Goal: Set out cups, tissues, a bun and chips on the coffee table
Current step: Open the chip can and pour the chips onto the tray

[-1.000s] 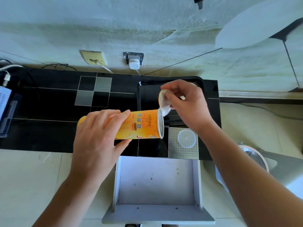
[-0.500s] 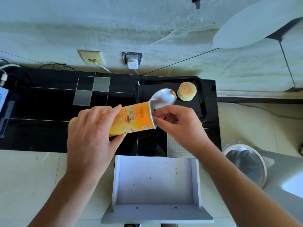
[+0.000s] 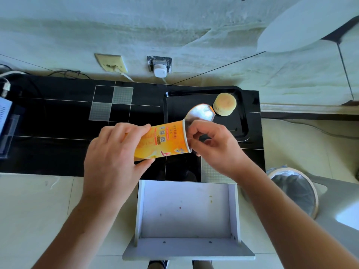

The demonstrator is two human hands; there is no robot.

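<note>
2 hands share the chips can point(image 3: 162, 140) above the dark surface point(image 3: 58, 117). The left hand point(image 3: 114, 158) wraps its fingers round the can's body to steady it; the right hand point(image 3: 215, 146) is curled at the rim, seemingly working the peeled foil seal point(image 3: 201, 113). The can lies nearly level, long axis along the surface, mouth towards the right end and the tray point(image 3: 243, 121) holding the bun point(image 3: 224, 104).

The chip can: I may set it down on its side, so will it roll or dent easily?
Probably rolls: the chip can is a round tube, held sideways by the left hand. Likely light and fairly stiff; its wall shows no denting. The peeled foil seal looks thin and floppy.
</note>
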